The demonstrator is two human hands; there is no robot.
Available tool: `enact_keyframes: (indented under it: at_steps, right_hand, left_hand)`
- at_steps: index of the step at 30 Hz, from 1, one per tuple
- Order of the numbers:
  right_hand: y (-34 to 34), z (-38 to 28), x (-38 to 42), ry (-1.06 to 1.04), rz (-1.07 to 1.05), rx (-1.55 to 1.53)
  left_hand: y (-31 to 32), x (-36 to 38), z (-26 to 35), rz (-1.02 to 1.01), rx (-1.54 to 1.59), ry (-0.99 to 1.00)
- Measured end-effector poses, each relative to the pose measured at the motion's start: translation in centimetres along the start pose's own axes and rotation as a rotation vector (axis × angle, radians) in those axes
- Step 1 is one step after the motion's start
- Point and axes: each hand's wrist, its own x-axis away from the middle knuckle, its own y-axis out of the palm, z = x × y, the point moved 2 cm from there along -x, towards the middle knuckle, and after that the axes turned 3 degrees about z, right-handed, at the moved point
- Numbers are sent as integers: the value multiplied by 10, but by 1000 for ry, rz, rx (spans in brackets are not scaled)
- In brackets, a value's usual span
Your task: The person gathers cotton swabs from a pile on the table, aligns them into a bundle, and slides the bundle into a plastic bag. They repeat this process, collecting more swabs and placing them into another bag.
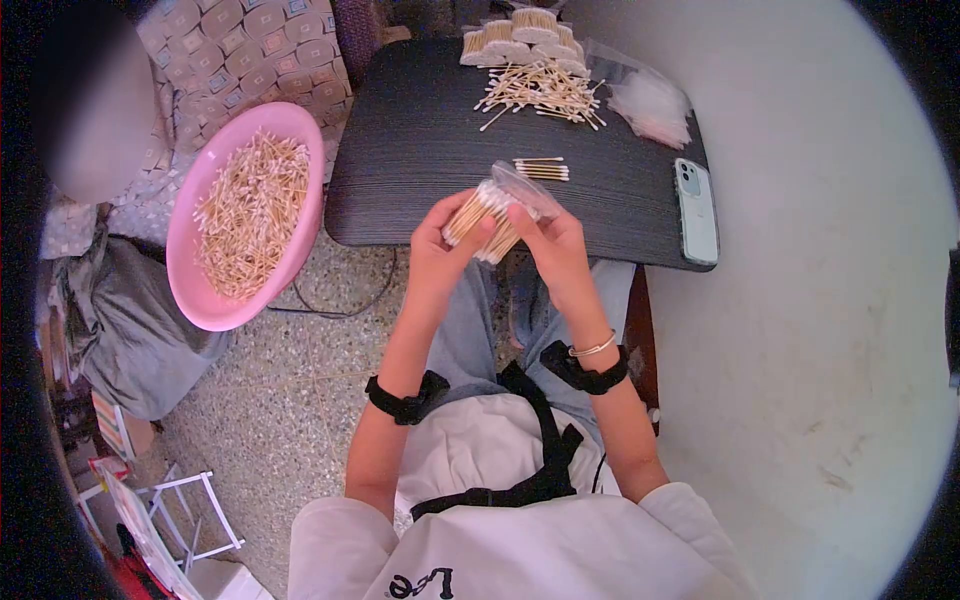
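Both hands meet at the front edge of the dark table. Between them is a bundle of cotton swabs with wooden sticks and white tips, partly inside a clear plastic bag. My left hand is closed around the bundle's left side, thumb across the sticks. My right hand grips the bag and swabs from the right, its thumb pressed on top. Just beyond the fingers, a short row of cotton swabs lies on the table.
The table holds a loose swab pile, packed swab bundles, clear bags and a phone. A pink basin full of swabs stands at left. A wall rises close on the right.
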Motion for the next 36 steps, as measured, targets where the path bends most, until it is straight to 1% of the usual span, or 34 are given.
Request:
enact_keyframes:
  at_steps: [1,3,4,6,7,9,10,13,18,21,24,27,31,34,36]
  right_hand:
    - [-1,0,-1,-67,-15,38]
    - [-4,-1,-5,-201,-44,113]
    - [-5,-4,-6,-275,-65,227]
    - [-4,-9,-8,-422,-108,453]
    - [-4,-8,-10,-444,-97,430]
    - [-3,1,-13,-488,-78,384]
    - [-3,5,-14,-458,-61,328]
    - [-4,12,-15,-346,-17,186]
    - [-11,14,-18,-132,4,77]
    - [-16,18,-18,-96,15,-20]
    - [-20,20,-18,-58,-1,-17]
    - [-27,27,-19,66,-11,-165]
    - [-26,29,-15,66,16,-215]
    - [-25,28,-15,55,-11,-235]
    - [-26,25,-15,45,-24,-219]
  left_hand:
    - [2,0,1,5,-25,24]
    - [-4,-8,-2,-37,-225,191]
    - [-5,-13,-2,-59,-325,276]
    - [-2,-18,-5,-57,-218,312]
    - [0,-19,-6,-56,-163,329]
    - [4,-19,-10,-51,2,193]
    - [5,-19,-12,-47,84,126]
    - [4,-24,-22,-48,117,80]
    - [10,-25,-23,-29,84,68]
    - [15,-25,-20,-23,78,24]
    - [19,-28,-20,-18,82,-18]
    - [17,-33,-23,-54,62,-24]
    - [16,-35,-29,-96,99,-33]
    - [17,-35,-28,-107,-17,8]
    - [19,-33,-24,-78,-1,5]
